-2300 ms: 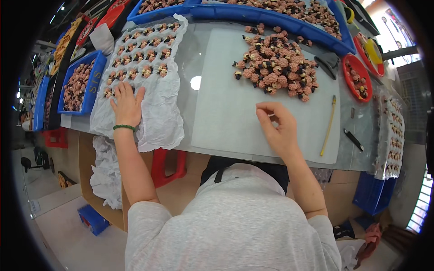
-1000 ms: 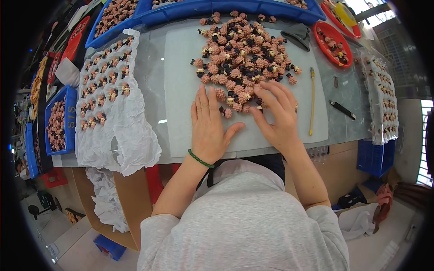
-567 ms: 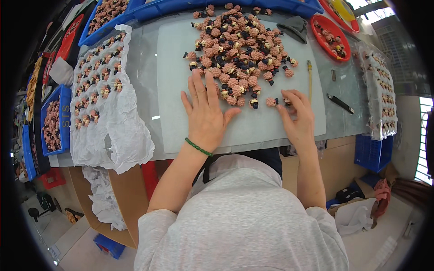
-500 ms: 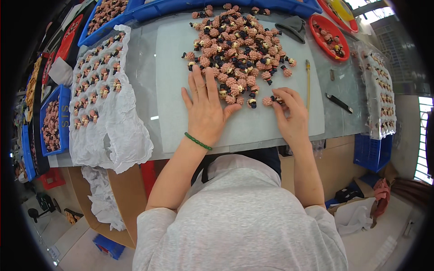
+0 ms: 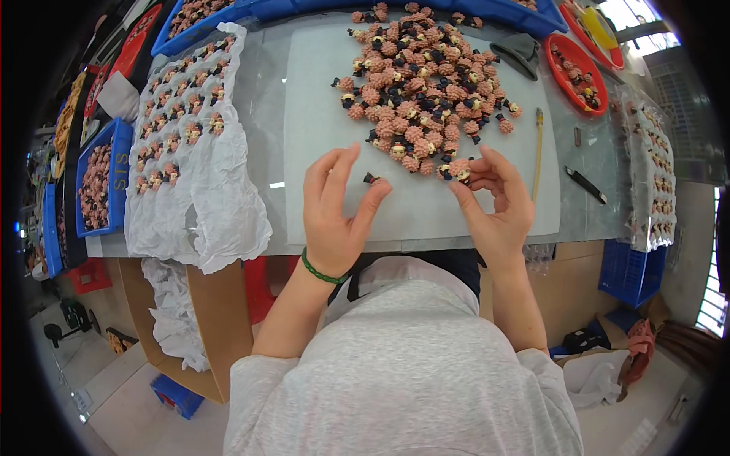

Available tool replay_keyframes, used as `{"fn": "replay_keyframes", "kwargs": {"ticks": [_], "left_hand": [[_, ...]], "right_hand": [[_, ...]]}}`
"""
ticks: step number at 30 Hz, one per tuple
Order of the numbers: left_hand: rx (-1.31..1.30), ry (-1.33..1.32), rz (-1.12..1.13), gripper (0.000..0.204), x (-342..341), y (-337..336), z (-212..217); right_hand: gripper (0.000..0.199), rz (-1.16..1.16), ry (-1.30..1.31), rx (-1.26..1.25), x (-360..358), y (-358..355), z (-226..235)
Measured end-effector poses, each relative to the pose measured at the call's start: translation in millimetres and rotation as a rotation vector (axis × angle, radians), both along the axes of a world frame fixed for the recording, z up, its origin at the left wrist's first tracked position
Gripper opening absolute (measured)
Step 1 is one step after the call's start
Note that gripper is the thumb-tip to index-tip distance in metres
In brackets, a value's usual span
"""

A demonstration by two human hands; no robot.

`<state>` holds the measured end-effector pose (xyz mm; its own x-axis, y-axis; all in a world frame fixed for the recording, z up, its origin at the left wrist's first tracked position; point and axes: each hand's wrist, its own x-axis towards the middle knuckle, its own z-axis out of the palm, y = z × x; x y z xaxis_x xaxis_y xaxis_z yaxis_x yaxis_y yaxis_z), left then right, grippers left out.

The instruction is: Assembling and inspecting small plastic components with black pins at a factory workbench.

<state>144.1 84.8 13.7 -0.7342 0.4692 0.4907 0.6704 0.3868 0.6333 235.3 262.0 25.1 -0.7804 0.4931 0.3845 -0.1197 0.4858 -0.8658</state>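
A heap of small pink figurines (image 5: 426, 83) with dark navy parts and pale faces lies on a white sheet (image 5: 319, 99) in front of me. At the heap's near edge, my right hand (image 5: 498, 201) pinches one figurine (image 5: 456, 170) between thumb and fingers, its pale face showing. My left hand (image 5: 334, 213), with a green bead bracelet (image 5: 319, 275) at the wrist, is raised over the sheet, thumb and fingers apart. Close to its thumb tip is a small dark-and-pink piece (image 5: 372, 178), which the hand does not appear to grip.
White wrapping (image 5: 213, 220) with rows of figurines lies at left, beside a blue bin (image 5: 120, 171). On the right are a red bowl (image 5: 559, 80), a grey cloth (image 5: 517, 57), a yellow stick (image 5: 538, 156), a black knife (image 5: 585, 185) and a filled tray (image 5: 646, 175).
My left hand has lifted off the heap's near edge and come back toward me, its thumb and fingers curving apart. My right hand has turned the figurine so its face shows.
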Motion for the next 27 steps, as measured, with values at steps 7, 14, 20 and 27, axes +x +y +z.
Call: {"fn": "replay_keyframes", "kwargs": {"ticks": [7, 14, 20, 27], "left_hand": [[0.516, -0.895, -0.312, 0.016, 8.6, 18.1, 13.2], [0.714, -1.056, -0.368, 0.018, 7.5, 13.4, 5.8], [0.873, -1.265, -0.366, 0.024, 4.3, 12.9, 6.5], [0.953, -1.277, -0.219, 0.026, -10.6, -9.1, 3.6]], "right_hand": [[0.049, 0.254, 0.058, 0.076, -9.1, -30.3, 9.4], [0.045, 0.220, 0.082, -0.202, -7.5, -36.7, -3.9], [0.040, 0.187, 0.136, 0.083, -15.3, -37.1, -3.7], [0.033, 0.183, 0.155, 0.060, -22.1, -40.0, -8.9]]}}
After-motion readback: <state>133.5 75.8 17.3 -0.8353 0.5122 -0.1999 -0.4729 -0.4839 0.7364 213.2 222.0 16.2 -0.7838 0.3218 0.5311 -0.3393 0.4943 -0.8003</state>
